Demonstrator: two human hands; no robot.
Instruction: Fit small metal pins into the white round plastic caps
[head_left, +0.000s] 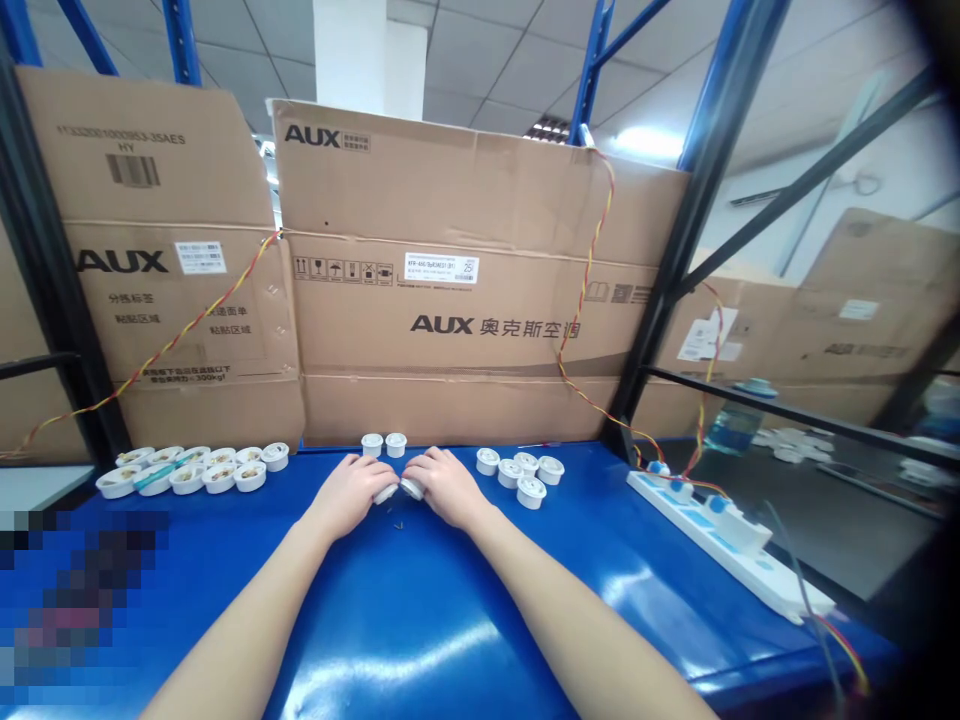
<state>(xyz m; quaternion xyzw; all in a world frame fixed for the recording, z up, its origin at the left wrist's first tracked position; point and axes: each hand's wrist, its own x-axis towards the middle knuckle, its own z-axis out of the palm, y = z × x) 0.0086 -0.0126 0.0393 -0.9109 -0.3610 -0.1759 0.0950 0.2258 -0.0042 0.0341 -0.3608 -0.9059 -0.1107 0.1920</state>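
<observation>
My left hand (351,494) is closed around a small round white plastic piece (385,493), which shows past the fingertips. Close beside it, my right hand (444,487) grips a similar round white piece (412,488), tilted. The two pieces nearly meet; the fingers partly cover both. Just below them on the blue tabletop (390,620) lie a few tiny loose bits (398,525), too small to name. Behind my hands stand two more white round pieces, one on the left (372,444) and one on the right (396,444).
Several white pieces with metal-looking parts inside (220,477) sit at the left, a teal tool (159,474) across them. More round pieces (532,491) stand right of my hands. A white power strip (735,545) lies along the right edge. Cardboard (465,350) walls the back.
</observation>
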